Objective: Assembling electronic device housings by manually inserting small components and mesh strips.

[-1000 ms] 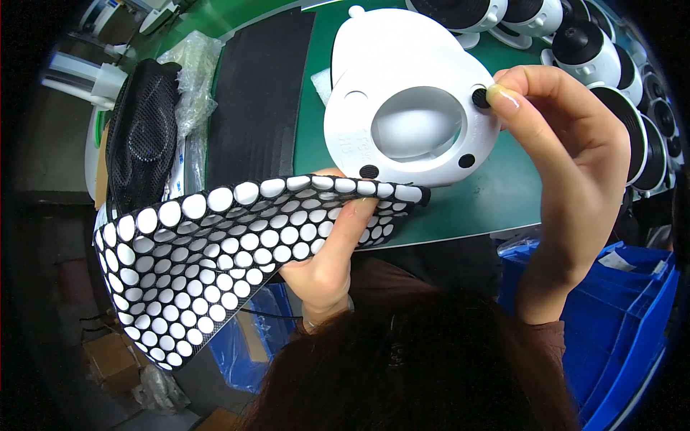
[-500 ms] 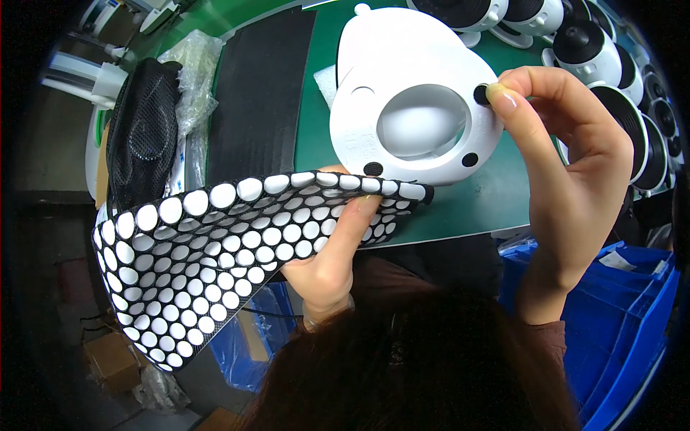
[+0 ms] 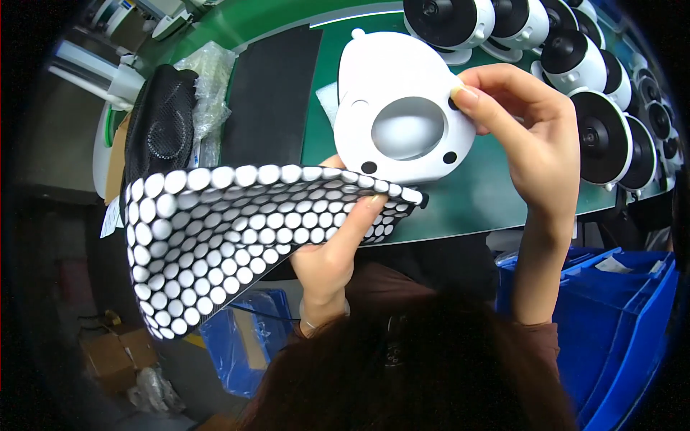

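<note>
My left hand (image 3: 327, 262) is closed on a floppy black sheet (image 3: 244, 230) covered in rows of round white dots, thumb on top. Its fingertips show beyond the sheet's far edge, beside a white plastic base (image 3: 392, 68) with a large oval opening. Two round black pads sit on the base's near side, a left pad (image 3: 369, 167) and a right pad (image 3: 450, 157). My right hand (image 3: 535, 133) pinches the base's right edge; its thumb partly covers another black pad (image 3: 453, 104). Whether the base rests on the table cannot be seen.
Several white-and-black round devices (image 3: 600, 136) crowd the table's right side. A black mat (image 3: 269, 93), bubble wrap (image 3: 212, 86) and a black mesh pouch (image 3: 164, 118) lie at the left. Blue bins (image 3: 604, 316) stand below the table's near edge, with cardboard boxes (image 3: 118, 355) on the floor.
The base and my right hand have shifted left in the view, the thumb staying at the upper right pad. The dotted sheet's left end has swung slightly right and up.
</note>
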`<action>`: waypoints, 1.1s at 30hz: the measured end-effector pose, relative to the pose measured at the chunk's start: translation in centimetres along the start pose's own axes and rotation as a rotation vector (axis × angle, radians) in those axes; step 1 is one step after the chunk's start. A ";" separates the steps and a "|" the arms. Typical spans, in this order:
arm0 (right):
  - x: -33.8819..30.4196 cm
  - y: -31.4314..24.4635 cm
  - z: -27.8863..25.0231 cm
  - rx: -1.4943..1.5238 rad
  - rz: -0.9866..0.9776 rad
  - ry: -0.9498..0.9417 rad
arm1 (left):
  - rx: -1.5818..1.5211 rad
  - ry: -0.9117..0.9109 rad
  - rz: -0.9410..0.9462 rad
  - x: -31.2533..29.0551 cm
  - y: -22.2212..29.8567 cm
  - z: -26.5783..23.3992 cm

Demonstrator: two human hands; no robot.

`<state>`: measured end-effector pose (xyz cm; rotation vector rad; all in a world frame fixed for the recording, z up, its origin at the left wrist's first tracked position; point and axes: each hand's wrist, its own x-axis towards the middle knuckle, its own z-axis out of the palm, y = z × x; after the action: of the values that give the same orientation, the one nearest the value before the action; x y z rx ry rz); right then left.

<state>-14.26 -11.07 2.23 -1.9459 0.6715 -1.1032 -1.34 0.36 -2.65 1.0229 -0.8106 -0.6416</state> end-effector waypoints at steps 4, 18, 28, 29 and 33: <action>-0.2 -0.8 -0.8 0.014 0.020 0.113 | 0.057 0.146 0.001 -0.8 1.3 -0.6; -7.6 -2.8 -3.2 -0.043 -0.052 -0.335 | -0.553 -0.514 0.145 -4.0 0.7 -8.0; -8.0 -0.7 -3.3 0.539 -0.070 -0.851 | -0.166 -0.369 -0.071 -4.4 3.3 -3.9; -8.2 -1.2 -2.2 0.657 -0.010 -0.824 | -0.216 -0.344 -0.094 -4.9 2.9 -3.6; -7.5 -3.6 -1.7 0.427 0.273 -0.847 | -0.266 -0.291 0.002 -5.4 4.5 -2.5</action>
<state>-19.16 -4.12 2.38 -1.6618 0.1915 -0.1665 -1.86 7.54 -0.69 0.6949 -0.9489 -0.8845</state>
